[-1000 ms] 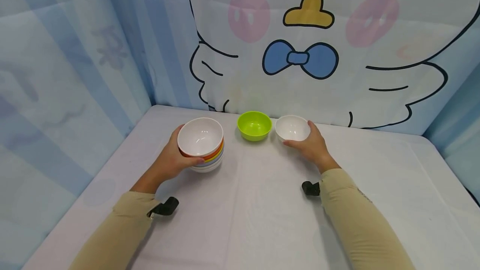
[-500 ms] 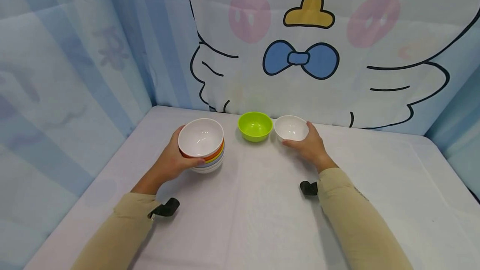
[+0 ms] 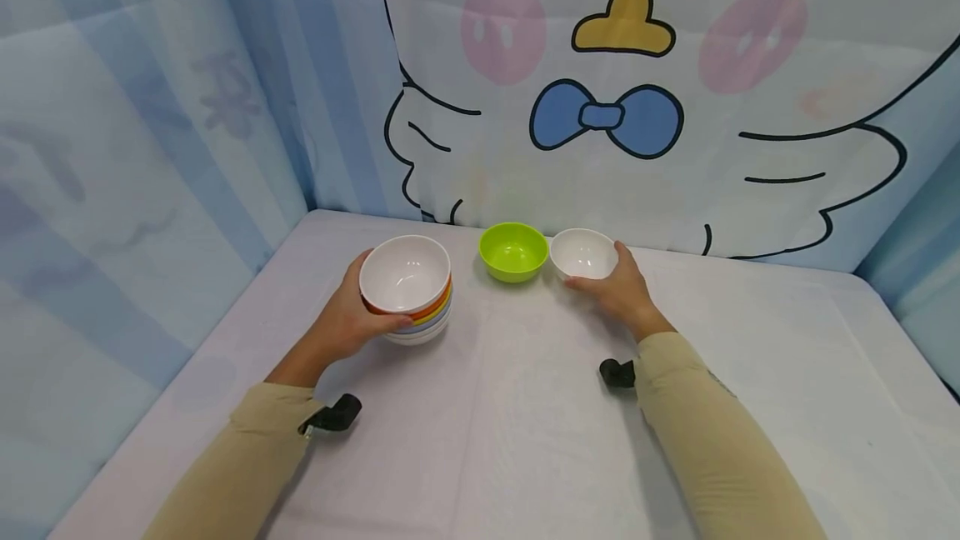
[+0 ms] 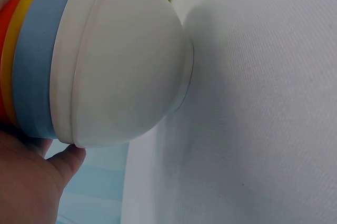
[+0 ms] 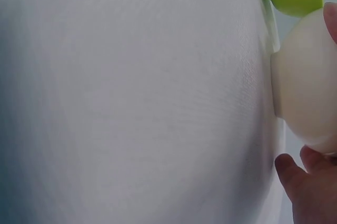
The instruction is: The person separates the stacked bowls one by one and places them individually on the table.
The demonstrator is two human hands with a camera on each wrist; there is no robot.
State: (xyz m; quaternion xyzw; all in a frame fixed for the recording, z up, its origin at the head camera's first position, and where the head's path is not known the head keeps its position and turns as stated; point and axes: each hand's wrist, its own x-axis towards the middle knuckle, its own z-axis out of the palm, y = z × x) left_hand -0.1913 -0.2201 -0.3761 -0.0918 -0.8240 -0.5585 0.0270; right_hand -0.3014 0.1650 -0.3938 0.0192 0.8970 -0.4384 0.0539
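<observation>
My left hand (image 3: 351, 317) grips a stack of bowls (image 3: 406, 275) from its left side, thumb across the front. A white bowl tops the stack, with orange, yellow, blue and white ones below; in the left wrist view the lowest white bowl (image 4: 129, 61) has its foot at the cloth. To the right, my right hand (image 3: 624, 292) holds a single white bowl (image 3: 583, 255) by its right side, thumb at the front and fingers behind. Between the two stands a green bowl (image 3: 513, 252), close beside the single white one.
White cloth covers the table (image 3: 525, 423). Behind its far edge hangs a curtain (image 3: 495, 165) with a cartoon figure, and a blue patterned curtain (image 3: 150, 148) hangs on the left. A black wrist mount (image 3: 333, 413) sticks out from the left sleeve.
Both hands keep their grip on the bowls and barely move. The head view has shifted very slightly.
</observation>
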